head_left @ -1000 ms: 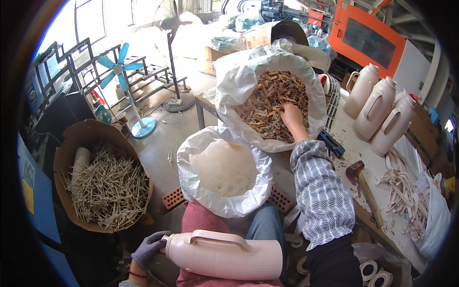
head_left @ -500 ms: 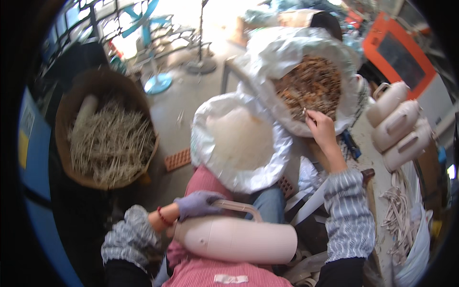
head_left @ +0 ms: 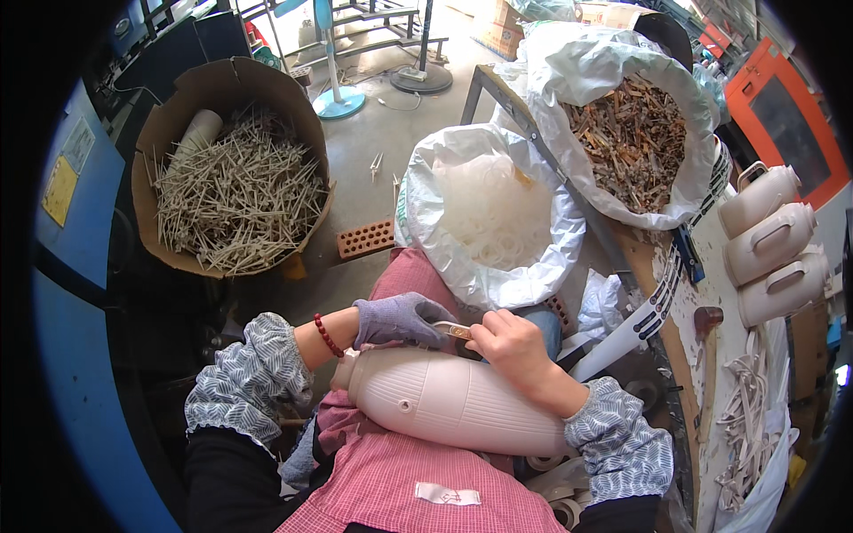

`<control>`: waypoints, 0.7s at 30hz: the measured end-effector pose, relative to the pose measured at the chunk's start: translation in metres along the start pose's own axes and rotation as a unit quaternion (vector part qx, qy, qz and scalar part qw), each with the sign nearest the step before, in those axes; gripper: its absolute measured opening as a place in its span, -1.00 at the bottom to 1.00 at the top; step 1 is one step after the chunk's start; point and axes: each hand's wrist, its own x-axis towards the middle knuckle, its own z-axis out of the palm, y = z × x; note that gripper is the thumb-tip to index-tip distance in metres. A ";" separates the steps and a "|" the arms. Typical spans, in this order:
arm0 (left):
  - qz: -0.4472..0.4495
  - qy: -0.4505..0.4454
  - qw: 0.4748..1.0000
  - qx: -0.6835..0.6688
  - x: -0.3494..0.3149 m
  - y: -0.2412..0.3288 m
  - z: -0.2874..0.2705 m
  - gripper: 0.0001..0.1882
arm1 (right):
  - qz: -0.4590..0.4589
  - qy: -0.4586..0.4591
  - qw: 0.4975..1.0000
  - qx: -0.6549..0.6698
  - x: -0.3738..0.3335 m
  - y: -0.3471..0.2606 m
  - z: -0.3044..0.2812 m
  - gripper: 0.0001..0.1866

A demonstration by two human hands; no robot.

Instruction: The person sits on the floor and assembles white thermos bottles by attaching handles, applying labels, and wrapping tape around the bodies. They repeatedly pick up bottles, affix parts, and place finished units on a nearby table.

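Observation:
A pale pink thermos jug shell with a ribbed side lies across my lap, its neck toward the left. My left hand, in a purple-grey glove, closes round the jug's handle on the far side. My right hand, bare, pinches a small brown piece against that handle, right beside the gloved fingers. My right wrist rests over the base end of the jug. Part of the handle is hidden by both hands.
A white sack of brown pieces stands beyond a sack of pale translucent rings. At left is a carton of thin beige sticks. Several pink jugs, a hammer and beige strips lie on the right-hand bench.
My right hand has come back from the sack of brown pieces to the jug's handle, carrying a small brown piece. My left hand stays on the handle. The view has shifted.

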 end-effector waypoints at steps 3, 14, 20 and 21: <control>0.000 0.003 1.000 0.001 0.000 -0.004 0.000 -0.53 | -0.021 -0.002 1.000 -0.006 0.001 -0.001 0.001 -0.76; -0.009 0.024 0.993 0.117 0.014 0.004 -0.002 -0.67 | -0.049 -0.019 0.998 0.021 0.006 0.006 0.001 -0.83; -0.028 0.014 0.999 0.041 0.009 0.021 0.004 -0.71 | 0.117 0.086 0.989 -0.024 0.052 0.148 -0.060 -0.85; -0.049 0.018 0.998 0.019 0.004 0.025 0.005 -0.68 | 0.156 0.139 0.976 -0.066 0.060 0.186 -0.072 -0.84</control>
